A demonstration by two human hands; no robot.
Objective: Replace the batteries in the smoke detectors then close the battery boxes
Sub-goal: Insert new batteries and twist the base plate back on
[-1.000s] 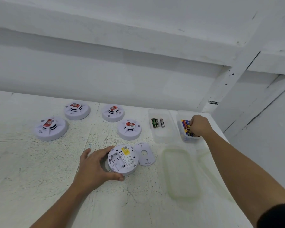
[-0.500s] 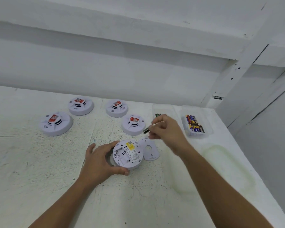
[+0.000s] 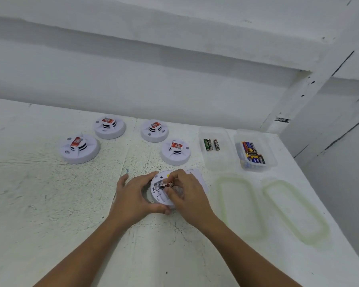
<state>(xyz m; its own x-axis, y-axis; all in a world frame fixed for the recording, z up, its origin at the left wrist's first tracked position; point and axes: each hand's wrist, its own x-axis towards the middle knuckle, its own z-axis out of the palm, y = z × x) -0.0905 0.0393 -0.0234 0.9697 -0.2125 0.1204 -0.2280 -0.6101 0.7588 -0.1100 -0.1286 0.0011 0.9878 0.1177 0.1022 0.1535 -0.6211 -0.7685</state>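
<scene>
A white smoke detector [image 3: 159, 194] lies face down in the middle of the table with its battery bay exposed. My left hand [image 3: 133, 198] grips its left rim. My right hand [image 3: 184, 193] pinches a black and red battery [image 3: 165, 184] and holds it lying across the bay. The detector's loose back cover [image 3: 199, 178] lies just right of it, mostly hidden behind my right hand. A clear box [image 3: 255, 151] at the right holds several blue and black batteries. A second clear box [image 3: 214, 149] holds three batteries.
Several other smoke detectors stand face up behind: at far left [image 3: 78, 149], back left [image 3: 109, 127], back middle [image 3: 154, 130] and just beyond my hands [image 3: 175, 151]. Two translucent lids [image 3: 239, 206] [image 3: 296, 212] lie flat at the right. The table's right edge runs diagonally.
My right hand came from the battery box at the right, carrying a battery leftward, and now holds it over the detector's bay. My left hand stayed on the detector.
</scene>
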